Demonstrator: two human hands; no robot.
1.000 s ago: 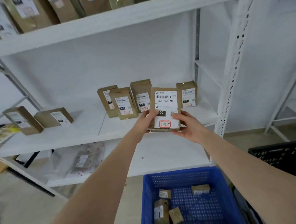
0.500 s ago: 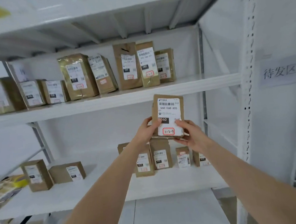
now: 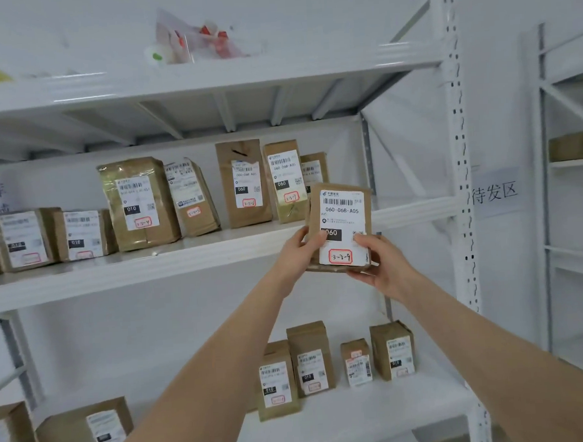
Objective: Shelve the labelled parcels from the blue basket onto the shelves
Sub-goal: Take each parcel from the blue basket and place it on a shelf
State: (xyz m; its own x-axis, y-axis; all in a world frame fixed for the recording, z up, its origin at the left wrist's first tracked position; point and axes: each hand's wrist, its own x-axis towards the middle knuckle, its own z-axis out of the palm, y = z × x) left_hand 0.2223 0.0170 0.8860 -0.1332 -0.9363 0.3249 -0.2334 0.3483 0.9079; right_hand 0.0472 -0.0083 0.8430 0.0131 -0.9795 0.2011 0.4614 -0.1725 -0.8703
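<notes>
As left hand (image 3: 298, 254) and right hand (image 3: 384, 270) grip parcel (image 3: 343, 214), 060-06B-A05, 3-2-9

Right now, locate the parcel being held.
Head view, right of centre: the parcel, gripped by left hand and right hand, stands before the middle shelf's right end.

Both bare forearms extend up and forward, converging at centre-right. Left hand (image 3: 297, 254) grips lower left edge of brown cardboard parcel with white label (image 3: 342, 214), thumb on label face. Right hand (image 3: 385, 268) cups lower right corner, thumb on front, fingers curled beneath. Parcel upright between both hands.
</notes>
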